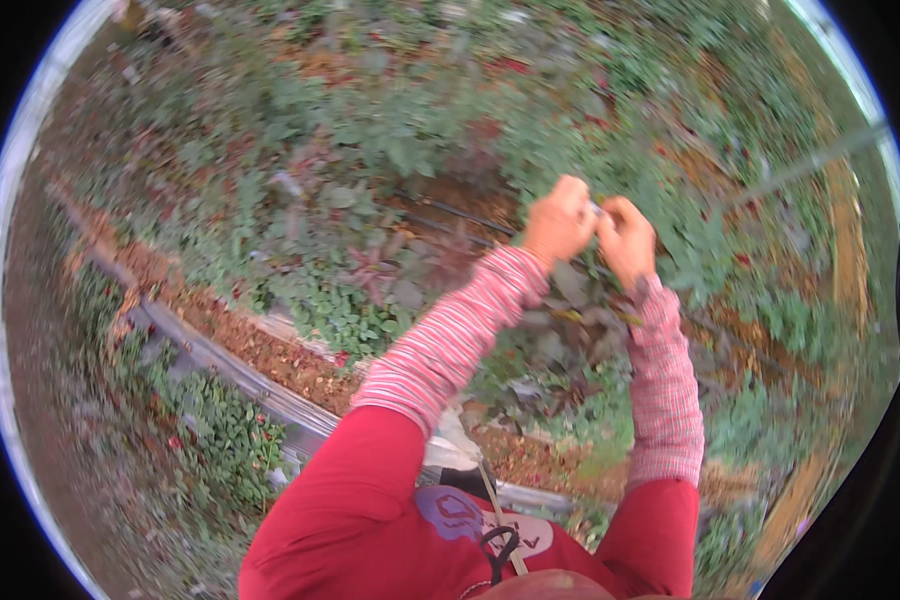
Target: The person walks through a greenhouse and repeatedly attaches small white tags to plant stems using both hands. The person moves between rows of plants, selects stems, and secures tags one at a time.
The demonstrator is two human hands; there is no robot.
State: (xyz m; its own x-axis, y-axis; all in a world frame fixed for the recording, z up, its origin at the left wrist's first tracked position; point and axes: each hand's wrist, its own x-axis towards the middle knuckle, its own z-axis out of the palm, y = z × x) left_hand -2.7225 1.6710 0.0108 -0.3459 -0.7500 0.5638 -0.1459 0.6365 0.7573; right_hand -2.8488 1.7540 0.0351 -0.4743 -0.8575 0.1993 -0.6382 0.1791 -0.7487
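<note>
My left hand and my right hand are raised in front of me over a bed of leafy plants, almost touching. Both have bent, closed fingers. Between their fingertips shows a small pale item, pinched from both sides; blur and the fingers hide what it is. Green foliage spreads just beyond my right hand. Below my hands are broad dull-purple leaves. Striped sleeve covers reach up both of my forearms.
Dark irrigation tubes run through the bed over brown soil. A soil strip edged with grey plastic film curves between planted rows. Low plants with red blooms grow at the lower left. A thin pole slants at right.
</note>
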